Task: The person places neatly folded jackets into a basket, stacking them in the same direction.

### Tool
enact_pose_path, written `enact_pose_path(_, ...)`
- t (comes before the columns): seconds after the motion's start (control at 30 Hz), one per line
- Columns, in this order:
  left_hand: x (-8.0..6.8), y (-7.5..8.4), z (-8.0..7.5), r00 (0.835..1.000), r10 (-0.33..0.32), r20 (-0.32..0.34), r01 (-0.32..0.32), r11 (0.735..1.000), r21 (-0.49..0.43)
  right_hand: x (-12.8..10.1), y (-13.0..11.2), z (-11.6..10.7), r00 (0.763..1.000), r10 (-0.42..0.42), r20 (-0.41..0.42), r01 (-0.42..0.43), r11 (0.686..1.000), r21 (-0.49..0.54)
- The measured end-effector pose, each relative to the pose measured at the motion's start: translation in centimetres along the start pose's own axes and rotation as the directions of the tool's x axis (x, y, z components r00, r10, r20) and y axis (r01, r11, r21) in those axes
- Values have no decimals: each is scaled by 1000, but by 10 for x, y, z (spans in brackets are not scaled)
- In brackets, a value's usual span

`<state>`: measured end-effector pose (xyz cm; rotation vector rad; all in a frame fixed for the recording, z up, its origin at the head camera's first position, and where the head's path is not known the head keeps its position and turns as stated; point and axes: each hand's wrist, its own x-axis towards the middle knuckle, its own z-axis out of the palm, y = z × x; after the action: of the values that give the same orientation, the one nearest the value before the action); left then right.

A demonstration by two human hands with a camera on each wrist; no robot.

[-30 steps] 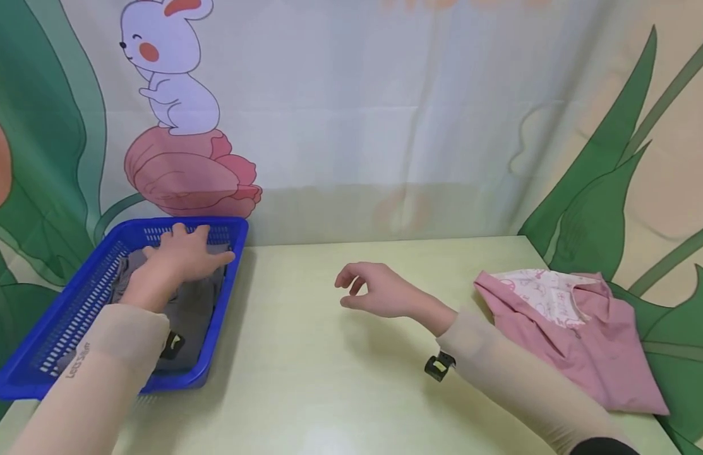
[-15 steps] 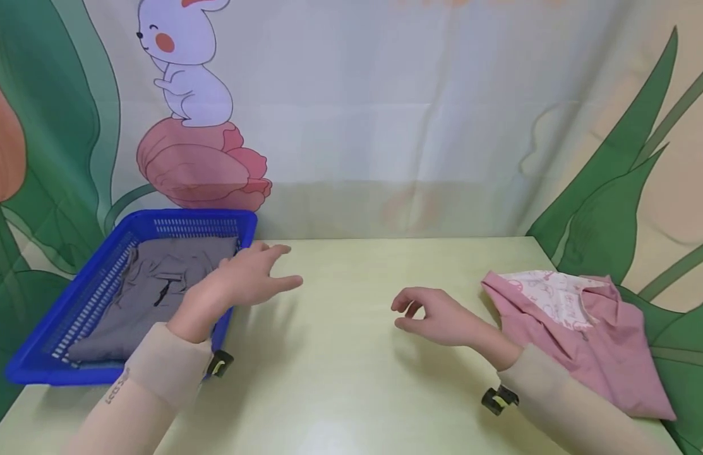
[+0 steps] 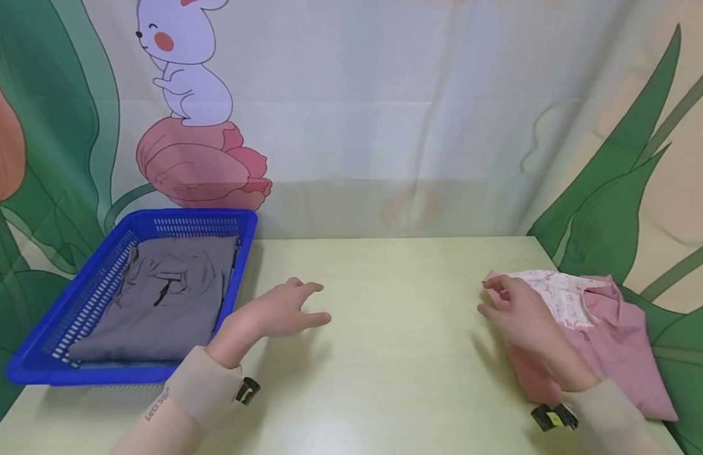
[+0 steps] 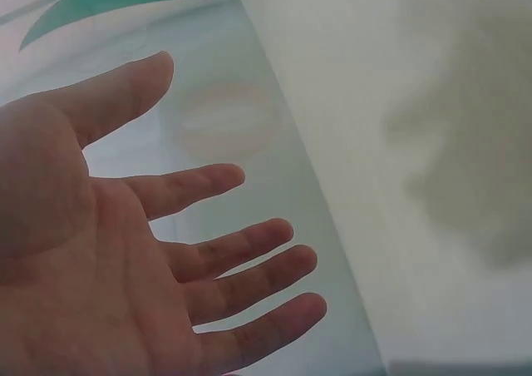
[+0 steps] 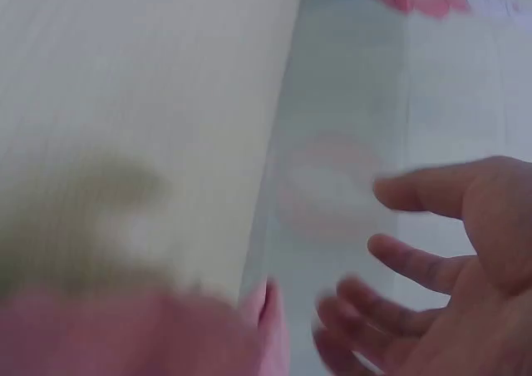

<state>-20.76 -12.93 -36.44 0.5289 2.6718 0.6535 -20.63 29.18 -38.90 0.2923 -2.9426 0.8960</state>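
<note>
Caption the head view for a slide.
Right hand near folded pink garment; left hand beside blue basket holding folded gray garment.

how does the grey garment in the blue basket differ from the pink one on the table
The folded grey cloth garment looks plain grey, while the folded pink cloth garment shows a white, pink-printed part. The grey garment lies inside the blue slotted basket; the pink garment lies at the right edge of the pale yellow-green table. Both are cloth and lie folded.
</note>
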Motion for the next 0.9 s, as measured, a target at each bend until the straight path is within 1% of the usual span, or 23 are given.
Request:
enact_pose_path(0.13,1,-1,11,1000,3,27,-3,1000,-7,-12,24,-19,998,66,-19,-68,994,-91)
enact_pose_path(0.17,1,-1,14,999,4,32,-4,1000,-4,-15,29,-24,995,93,-20,-95,991,-98)
enact_pose_path(0.27,4,-1,20,999,8,47,-8,1000,1,-19,47,-36,987,152,-56,-158,981,-114)
enact_pose_path(0.37,5,0,25,998,-2,65,2,1000,-5,-21,67,-45,977,191,-91,-200,974,-109)
enact_pose_path(0.47,5,1,29,997,-5,78,6,1000,-8,-24,87,-49,979,181,-98,-193,972,-135)
enact_pose_path(0.6,7,1,34,996,-16,86,16,1000,-5,-28,108,-49,987,162,-18,-163,973,-161)
enact_pose_path(0.7,8,1,37,995,-19,96,20,1000,-12,-29,117,-47,988,154,30,-146,974,-175)
enact_pose_path(0.9,9,0,44,993,0,114,3,1000,-20,-27,122,-39,995,97,36,-88,975,-204)
